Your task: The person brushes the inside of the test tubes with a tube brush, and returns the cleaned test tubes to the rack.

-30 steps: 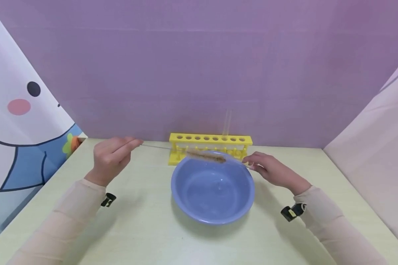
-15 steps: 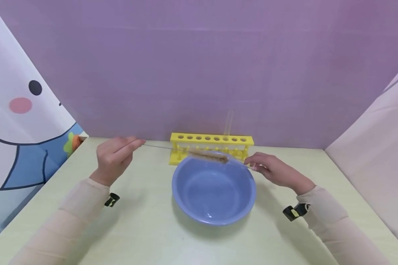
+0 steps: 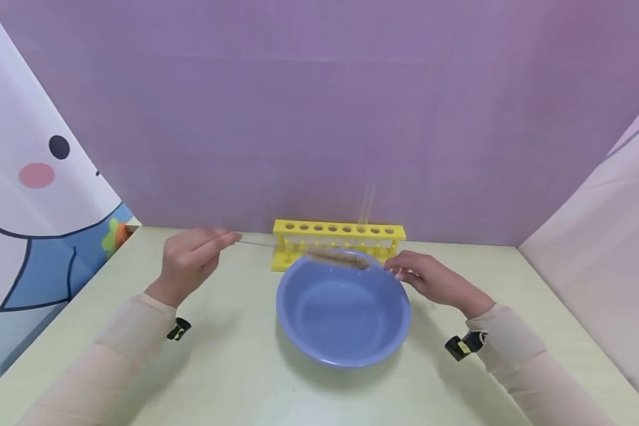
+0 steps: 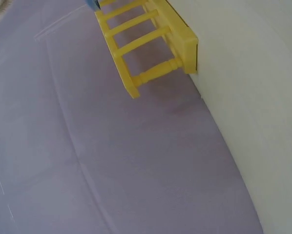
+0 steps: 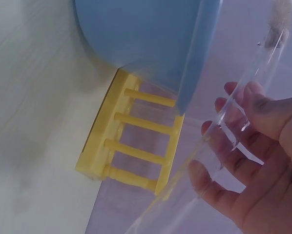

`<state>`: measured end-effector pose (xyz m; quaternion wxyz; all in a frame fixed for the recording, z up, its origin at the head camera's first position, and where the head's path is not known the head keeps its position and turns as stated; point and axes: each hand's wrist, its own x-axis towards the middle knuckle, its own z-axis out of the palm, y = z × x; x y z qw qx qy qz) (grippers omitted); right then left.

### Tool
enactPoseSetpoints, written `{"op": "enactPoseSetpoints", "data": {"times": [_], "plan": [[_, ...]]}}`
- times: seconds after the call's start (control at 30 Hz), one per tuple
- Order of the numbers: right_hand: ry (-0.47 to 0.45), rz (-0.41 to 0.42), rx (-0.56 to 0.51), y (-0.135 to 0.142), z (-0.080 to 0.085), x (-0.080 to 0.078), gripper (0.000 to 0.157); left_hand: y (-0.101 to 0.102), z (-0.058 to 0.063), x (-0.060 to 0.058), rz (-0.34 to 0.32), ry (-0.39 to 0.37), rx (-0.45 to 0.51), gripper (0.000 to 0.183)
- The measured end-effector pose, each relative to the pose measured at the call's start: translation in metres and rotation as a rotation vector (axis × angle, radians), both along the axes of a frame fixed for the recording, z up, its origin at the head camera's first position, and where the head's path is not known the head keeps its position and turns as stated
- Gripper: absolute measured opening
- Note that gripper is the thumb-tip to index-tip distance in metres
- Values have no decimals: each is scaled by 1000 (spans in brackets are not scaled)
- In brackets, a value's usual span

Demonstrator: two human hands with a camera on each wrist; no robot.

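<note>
The left hand (image 3: 194, 260) pinches the thin wire handle of a fuzzy brown brush (image 3: 336, 257) by its end, maybe so the fluffy part has room to slide and turn. The right hand (image 3: 431, 278) holds a clear tube (image 5: 258, 63), with the thumb on one side and the fingers on the other. That looks like a good way to make something slippery stay steady without squeezing hard. The tube and the brush point at each other over the far side of the blue bowl (image 3: 343, 362). The brush tip looks to be inside the tube, but I can't tell how deep. The bowl is likely there to catch drips, though I can't see if it has water in it.

A yellow rack (image 3: 339, 228) stands on the desk (image 3: 234, 367) just behind the bowl. Its holes make one tall tube (image 3: 366, 204) stand up, so it can't roll away.

There is a small yellow patch on the black thing (image 3: 465, 345) at the right wrist, but it's too small to read, and I can't find any words or brand names anywhere else
</note>
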<state>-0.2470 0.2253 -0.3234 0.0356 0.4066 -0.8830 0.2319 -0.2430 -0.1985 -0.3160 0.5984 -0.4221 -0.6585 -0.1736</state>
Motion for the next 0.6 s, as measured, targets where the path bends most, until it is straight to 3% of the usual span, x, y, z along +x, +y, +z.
{"op": "enactPoseSetpoints", "data": {"times": [0.17, 0.37, 0.6], "plan": [[26, -22, -16, -1, -4, -1, 26, 2, 1, -1, 12, -65, -33, 30], [100, -52, -53, -4, -7, 0, 25, -1, 4, 5, 68, -238, -126, 26], [99, -106, -67, -8, -8, 0, 24, -1, 8, 8, 156, -452, -170, 34]]}}
